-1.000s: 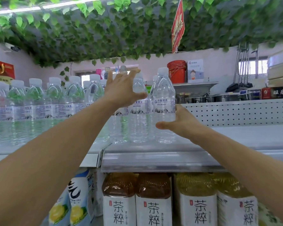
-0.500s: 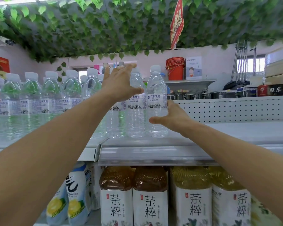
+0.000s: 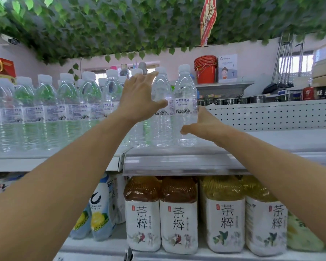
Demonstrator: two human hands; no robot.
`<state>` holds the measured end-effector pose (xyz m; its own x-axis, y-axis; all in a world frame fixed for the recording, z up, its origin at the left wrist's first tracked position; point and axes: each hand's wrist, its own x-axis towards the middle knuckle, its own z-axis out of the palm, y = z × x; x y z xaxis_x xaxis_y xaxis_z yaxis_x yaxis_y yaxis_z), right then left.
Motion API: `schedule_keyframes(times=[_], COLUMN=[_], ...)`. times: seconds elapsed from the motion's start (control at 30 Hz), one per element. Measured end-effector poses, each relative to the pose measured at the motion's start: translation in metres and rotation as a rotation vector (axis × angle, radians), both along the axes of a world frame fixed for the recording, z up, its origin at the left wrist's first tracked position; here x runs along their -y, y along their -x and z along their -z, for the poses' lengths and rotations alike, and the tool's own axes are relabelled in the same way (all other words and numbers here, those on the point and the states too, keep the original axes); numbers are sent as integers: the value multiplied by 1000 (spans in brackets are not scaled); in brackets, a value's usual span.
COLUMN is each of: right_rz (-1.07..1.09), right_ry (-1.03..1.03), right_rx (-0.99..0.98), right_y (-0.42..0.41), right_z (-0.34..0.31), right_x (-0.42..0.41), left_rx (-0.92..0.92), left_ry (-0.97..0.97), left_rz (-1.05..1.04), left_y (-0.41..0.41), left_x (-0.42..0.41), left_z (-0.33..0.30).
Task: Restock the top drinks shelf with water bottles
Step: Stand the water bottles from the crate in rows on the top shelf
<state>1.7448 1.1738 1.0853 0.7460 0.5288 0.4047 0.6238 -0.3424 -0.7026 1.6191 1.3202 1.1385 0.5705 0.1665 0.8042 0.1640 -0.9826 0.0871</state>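
a: water bottles (image 3: 68,110) in a row, upright on the top drinks shelf (image 3: 177,159), white caps up, filling its left and middle part. the rightmost bottle (image 3: 185,106) stands at the end of the row, its label facing the viewer; the second bottle (image 3: 161,110) touches its left side.

b: and the hands?

a: left hand (image 3: 139,98) raised in front of the bottles just left of the second bottle, back of the hand to the camera. its fingers (image 3: 149,75) are spread and nearly straight, reaching up to cap height; the thumb lies across the label of the second bottle. whether the palm presses the bottles behind it cannot be told.

b: the right one?

a: right hand (image 3: 205,125) at the right flank of the rightmost bottle, at its lower half. the thumb points left across the bottle's front; the other fingers are hidden behind the hand and bottle, so a full grasp cannot be confirmed. the hand touches the bottle's side.

b: what lies to the right of the row?

a: bare shelf surface, backed by a white perforated panel (image 3: 271,113).

b: below?

a: tea bottles (image 3: 179,213) on the lower shelf, two with brown liquid and two with yellow, white labels forward; lemon drink bottles (image 3: 100,210) to their left, tilted.

b: above and behind?

a: leaf garland (image 3: 120,25) across the ceiling, a red hanging sign (image 3: 208,17), and stacked red buckets (image 3: 205,68) on a far shelf.
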Motion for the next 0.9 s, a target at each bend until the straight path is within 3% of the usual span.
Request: schedule_keyframes(times=[0.17,0.27,0.37,0.53,0.77,0.9], right_rz=[271,292,265,182,72,-45], right_ry=[104,120,104,113,459,651], right_rx=[600,753,779,612,118,-223], right_y=[61,96,124,155,171,178], right_z=[21,53,92,182,343,452], right_x=[40,58,70,77,72,83], left_rx=[118,155,76,-199,-645,-836], left_ry=[-8,19,144,339,784,1121], left_rz=[41,55,128,266,268,165], left_y=[53,91,123,157,164,175], left_x=[16,29,39,44,34,36], left_z=[56,101,150,248,416,532])
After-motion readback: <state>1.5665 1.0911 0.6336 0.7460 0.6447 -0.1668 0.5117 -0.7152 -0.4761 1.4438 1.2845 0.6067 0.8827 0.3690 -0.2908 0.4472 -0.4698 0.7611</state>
